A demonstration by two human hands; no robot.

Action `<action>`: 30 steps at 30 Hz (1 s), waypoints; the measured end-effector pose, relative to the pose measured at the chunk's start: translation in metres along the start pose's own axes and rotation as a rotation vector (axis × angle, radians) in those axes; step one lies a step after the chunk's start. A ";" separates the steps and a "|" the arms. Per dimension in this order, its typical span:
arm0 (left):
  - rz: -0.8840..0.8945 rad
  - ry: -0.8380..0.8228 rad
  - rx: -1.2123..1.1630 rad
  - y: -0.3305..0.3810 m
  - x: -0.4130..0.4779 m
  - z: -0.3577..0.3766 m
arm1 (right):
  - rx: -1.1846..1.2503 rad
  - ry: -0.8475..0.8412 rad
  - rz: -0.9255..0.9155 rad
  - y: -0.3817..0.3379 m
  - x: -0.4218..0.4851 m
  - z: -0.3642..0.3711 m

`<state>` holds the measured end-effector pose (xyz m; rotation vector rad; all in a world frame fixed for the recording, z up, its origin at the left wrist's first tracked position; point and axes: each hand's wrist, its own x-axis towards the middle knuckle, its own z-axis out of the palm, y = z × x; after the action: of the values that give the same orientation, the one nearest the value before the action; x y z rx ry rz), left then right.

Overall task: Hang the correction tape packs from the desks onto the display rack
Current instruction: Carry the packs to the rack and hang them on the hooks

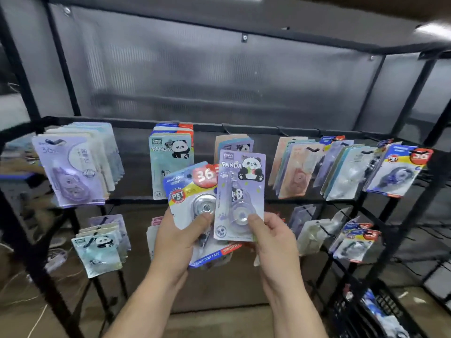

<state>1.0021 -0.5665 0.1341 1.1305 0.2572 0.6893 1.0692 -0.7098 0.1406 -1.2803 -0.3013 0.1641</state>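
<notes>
purple card with a panda printed on it, the correction tape pack point(240, 191) stands upright in the right hand point(273, 240), whose fingers point(253, 223) pinch its lower edge, thumb on the front over the clear blister. the left hand point(180, 240) grips a small fan of further packs, thumb pressed on the blister of the top one, a blue-and-white pack point(188, 191) marked 36. both hands are just in front of the display rack point(268, 130), below the middle of its upper rail.

going by the artwork, the matching row of purple panda packs point(234, 143) hangs directly behind the held one, just right of the mint panda packs point(170, 162). the step in hand seems to be threading this pack onto that row's hook. to do it well:

- pinch low, so the top of the card, where the hang hole should be (too blurred to make out), is free.
- raise the card until its top is level with the hook tip.
- face the print outward like its neighbours.
- slide it straight back, not at a slant, which could tear the card.

that hook is hidden behind the held card, so its tip has to be found by looking over the top edge. the 36 pack probably belongs with the blue packs point(397, 169) at the right end.
</notes>
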 end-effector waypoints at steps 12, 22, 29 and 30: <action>0.119 0.351 0.027 0.001 -0.016 0.009 | 0.005 -0.030 0.002 -0.007 0.050 -0.009; 0.102 0.277 0.048 0.007 -0.004 0.001 | -0.056 0.122 0.043 0.000 0.049 0.003; 0.053 0.259 0.029 0.011 -0.011 -0.011 | 0.070 0.187 0.147 0.006 0.044 0.021; 0.051 0.257 0.028 0.012 -0.011 -0.012 | 0.088 0.186 0.149 0.007 0.044 0.022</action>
<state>0.9825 -0.5615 0.1378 1.0776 0.4578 0.8800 1.1048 -0.6754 0.1456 -1.2206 -0.0385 0.1820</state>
